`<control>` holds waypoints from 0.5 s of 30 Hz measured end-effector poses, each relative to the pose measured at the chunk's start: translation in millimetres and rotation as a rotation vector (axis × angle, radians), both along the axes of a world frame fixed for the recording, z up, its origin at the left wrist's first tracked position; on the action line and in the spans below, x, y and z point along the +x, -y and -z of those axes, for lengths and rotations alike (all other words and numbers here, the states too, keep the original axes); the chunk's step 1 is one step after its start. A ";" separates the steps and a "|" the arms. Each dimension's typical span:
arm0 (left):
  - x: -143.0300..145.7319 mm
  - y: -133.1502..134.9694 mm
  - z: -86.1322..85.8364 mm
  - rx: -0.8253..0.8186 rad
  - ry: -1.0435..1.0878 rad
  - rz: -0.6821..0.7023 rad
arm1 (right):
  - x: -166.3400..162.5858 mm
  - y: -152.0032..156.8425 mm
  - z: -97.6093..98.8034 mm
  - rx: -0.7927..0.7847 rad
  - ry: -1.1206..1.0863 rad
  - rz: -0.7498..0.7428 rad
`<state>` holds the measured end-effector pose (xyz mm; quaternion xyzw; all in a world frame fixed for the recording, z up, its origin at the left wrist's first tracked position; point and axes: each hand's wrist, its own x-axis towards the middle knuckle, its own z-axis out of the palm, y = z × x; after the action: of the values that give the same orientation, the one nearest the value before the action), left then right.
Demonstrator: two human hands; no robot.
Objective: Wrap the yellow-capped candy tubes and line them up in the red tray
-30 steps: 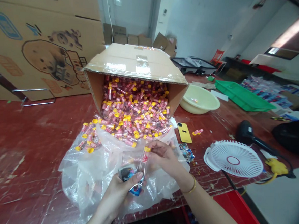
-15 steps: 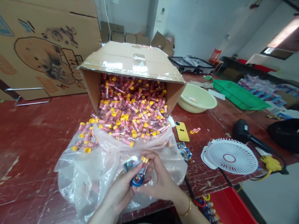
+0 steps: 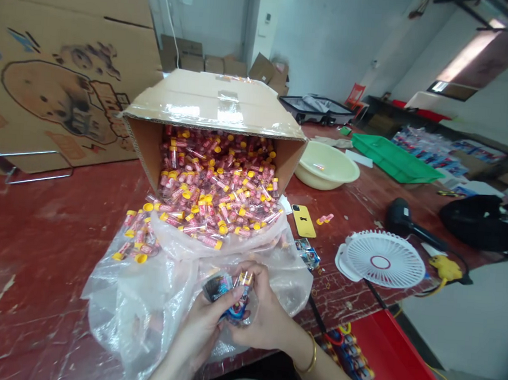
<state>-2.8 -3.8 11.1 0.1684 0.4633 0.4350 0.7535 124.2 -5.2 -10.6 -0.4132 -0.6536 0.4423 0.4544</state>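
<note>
My left hand (image 3: pixel 202 327) pinches a small stack of printed cards (image 3: pixel 219 285) near the table's front edge. My right hand (image 3: pixel 260 313) is curled round a clear tube with a yellow cap (image 3: pixel 243 289), pressing it against the cards. Both hands meet over a crumpled clear plastic bag (image 3: pixel 144 298). Behind it a cardboard box (image 3: pixel 216 104) lies on its side, spilling several yellow-capped tubes of pink candy (image 3: pixel 213 193) onto the bag.
On the red table (image 3: pixel 40 240) lie a yellow phone (image 3: pixel 304 220), a white fan (image 3: pixel 383 260), a black scanner (image 3: pixel 402 219), a cream basin (image 3: pixel 326 167) and a green tray (image 3: pixel 393 158). A red bin (image 3: pixel 393 365) stands at lower right. Large printed cartons (image 3: pixel 63 69) rise at left.
My right hand brought the tube down from above the bag to the cards in my left hand, and both hands closed together. The camera has shifted slightly right.
</note>
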 end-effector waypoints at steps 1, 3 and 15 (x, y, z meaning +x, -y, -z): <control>0.1 0.1 0.1 0.001 0.000 0.004 | -0.3 0.4 -0.1 0.002 0.000 0.000; 0.1 0.1 -0.1 0.001 0.001 0.010 | -0.6 0.8 -0.2 0.009 -0.003 0.007; -0.3 0.1 3.5 0.010 0.033 0.032 | 3.2 0.4 -2.1 0.026 0.013 -0.004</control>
<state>-3.1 -3.9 7.6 0.1722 0.4461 0.4278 0.7671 127.4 -5.6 -8.6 -0.4087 -0.6632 0.4319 0.4545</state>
